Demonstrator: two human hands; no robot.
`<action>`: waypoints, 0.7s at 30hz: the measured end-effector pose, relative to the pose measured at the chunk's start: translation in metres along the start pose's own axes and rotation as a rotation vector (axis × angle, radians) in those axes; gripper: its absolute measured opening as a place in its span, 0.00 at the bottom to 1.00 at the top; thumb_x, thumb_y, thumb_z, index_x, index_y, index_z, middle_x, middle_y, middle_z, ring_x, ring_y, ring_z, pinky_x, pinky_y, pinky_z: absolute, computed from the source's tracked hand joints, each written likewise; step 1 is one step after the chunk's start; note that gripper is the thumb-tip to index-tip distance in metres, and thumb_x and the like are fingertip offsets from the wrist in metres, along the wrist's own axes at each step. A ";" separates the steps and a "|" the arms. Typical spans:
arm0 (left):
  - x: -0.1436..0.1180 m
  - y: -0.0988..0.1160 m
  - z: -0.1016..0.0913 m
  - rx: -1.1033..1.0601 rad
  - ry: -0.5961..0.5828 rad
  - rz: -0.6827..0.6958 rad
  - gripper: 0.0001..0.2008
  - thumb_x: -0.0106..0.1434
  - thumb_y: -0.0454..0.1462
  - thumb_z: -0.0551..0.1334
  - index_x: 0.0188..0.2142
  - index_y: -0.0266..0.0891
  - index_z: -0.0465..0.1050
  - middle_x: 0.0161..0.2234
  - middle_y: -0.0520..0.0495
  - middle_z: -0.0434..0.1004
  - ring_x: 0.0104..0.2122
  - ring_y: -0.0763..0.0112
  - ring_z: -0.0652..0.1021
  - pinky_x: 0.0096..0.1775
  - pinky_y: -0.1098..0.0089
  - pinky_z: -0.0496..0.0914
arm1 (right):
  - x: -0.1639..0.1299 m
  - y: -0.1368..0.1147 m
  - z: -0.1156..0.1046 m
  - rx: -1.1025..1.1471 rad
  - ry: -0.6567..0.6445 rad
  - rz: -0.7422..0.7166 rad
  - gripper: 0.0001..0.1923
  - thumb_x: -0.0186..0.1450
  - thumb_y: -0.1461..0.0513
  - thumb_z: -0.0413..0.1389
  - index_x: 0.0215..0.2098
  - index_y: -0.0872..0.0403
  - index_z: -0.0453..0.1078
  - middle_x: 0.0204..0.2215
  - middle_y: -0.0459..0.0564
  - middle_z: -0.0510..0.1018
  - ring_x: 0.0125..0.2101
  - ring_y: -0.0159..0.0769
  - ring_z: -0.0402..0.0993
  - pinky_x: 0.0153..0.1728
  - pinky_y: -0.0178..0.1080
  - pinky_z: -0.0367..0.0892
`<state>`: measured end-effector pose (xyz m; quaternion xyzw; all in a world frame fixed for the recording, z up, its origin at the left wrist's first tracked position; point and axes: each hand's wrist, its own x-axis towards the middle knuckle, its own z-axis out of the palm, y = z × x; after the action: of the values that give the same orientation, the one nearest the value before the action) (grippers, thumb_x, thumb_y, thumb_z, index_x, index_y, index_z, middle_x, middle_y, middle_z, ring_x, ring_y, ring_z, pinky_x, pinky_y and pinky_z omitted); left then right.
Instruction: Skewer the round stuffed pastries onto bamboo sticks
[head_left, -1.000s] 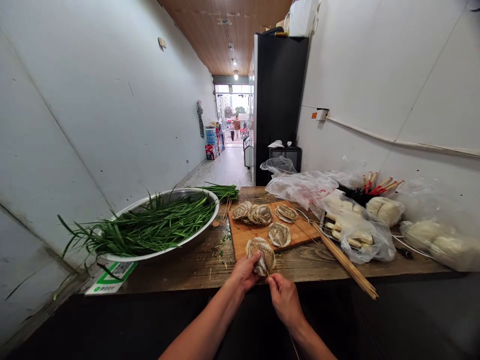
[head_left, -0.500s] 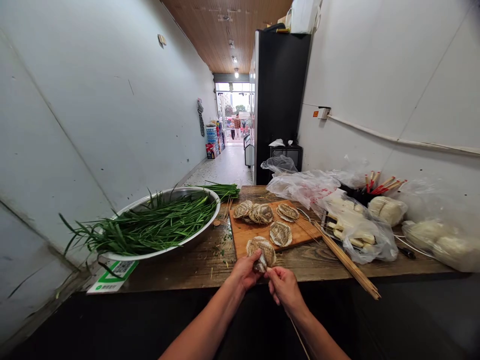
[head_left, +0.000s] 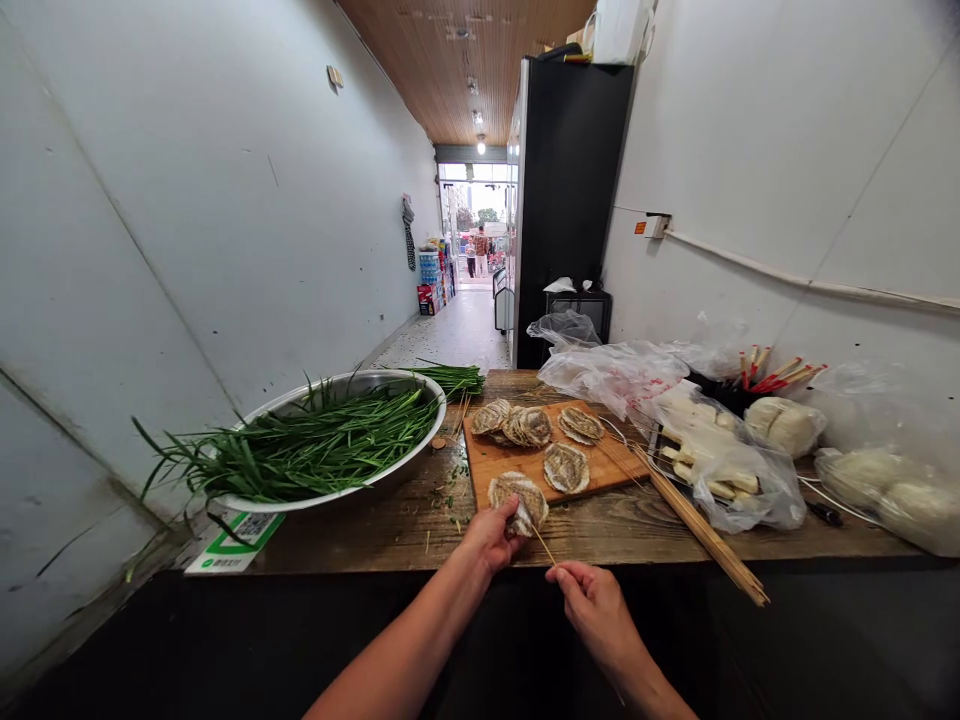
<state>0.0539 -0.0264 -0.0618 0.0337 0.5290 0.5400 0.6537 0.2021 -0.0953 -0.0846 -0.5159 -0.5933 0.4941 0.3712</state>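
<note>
My left hand (head_left: 498, 535) grips a round, flat, brown-and-cream food piece (head_left: 517, 498) with ruffled edges, thumb on top, at the front of the wooden cutting board (head_left: 480, 455). Between the fingertips of my right hand (head_left: 589, 600) is a thin bamboo skewer (head_left: 545, 549). Its upper end meets the held piece; the tip is hidden, and the rest runs down below my hand. Similar round pieces lie behind on the board: a single one (head_left: 565, 469), another at the right (head_left: 580, 425), and an overlapping group (head_left: 526, 427) at the left.
A metal basin (head_left: 440, 415) heaped with green chives (head_left: 330, 440) stands left, above a QR-code card (head_left: 236, 543). Right of the board lie a bundle of bamboo skewers (head_left: 705, 540) and plastic bags (head_left: 757, 475) of pale food. A black cabinet (head_left: 574, 200) rises behind.
My right hand has drawn back down and right from the piece, sliding along the skewer, so more of its length shows between hand and piece. My left hand keeps its hold. The view shifted slightly.
</note>
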 end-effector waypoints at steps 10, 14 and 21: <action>0.001 -0.001 -0.001 0.032 -0.027 0.002 0.02 0.59 0.30 0.60 0.30 0.32 0.69 0.23 0.47 0.75 0.20 0.71 0.75 0.26 0.69 0.72 | 0.012 0.001 -0.002 -0.120 -0.017 -0.039 0.19 0.59 0.55 0.46 0.28 0.61 0.73 0.15 0.42 0.59 0.18 0.28 0.52 0.20 0.32 0.47; -0.003 -0.005 0.000 0.047 -0.032 -0.003 0.02 0.59 0.30 0.60 0.30 0.32 0.69 0.22 0.47 0.75 0.20 0.71 0.75 0.26 0.69 0.72 | 0.012 0.003 0.002 -0.084 0.002 -0.008 0.20 0.59 0.54 0.45 0.30 0.61 0.73 0.13 0.41 0.57 0.16 0.27 0.51 0.19 0.32 0.47; -0.006 -0.003 -0.003 -0.012 -0.099 -0.012 0.03 0.61 0.30 0.58 0.31 0.30 0.69 0.25 0.46 0.76 0.22 0.71 0.76 0.28 0.68 0.72 | 0.009 -0.006 0.000 -0.101 0.007 -0.077 0.20 0.60 0.54 0.46 0.30 0.60 0.74 0.14 0.43 0.62 0.17 0.29 0.56 0.19 0.31 0.50</action>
<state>0.0542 -0.0332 -0.0611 0.0530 0.4931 0.5369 0.6825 0.1988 -0.0864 -0.0793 -0.5122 -0.6357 0.4471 0.3656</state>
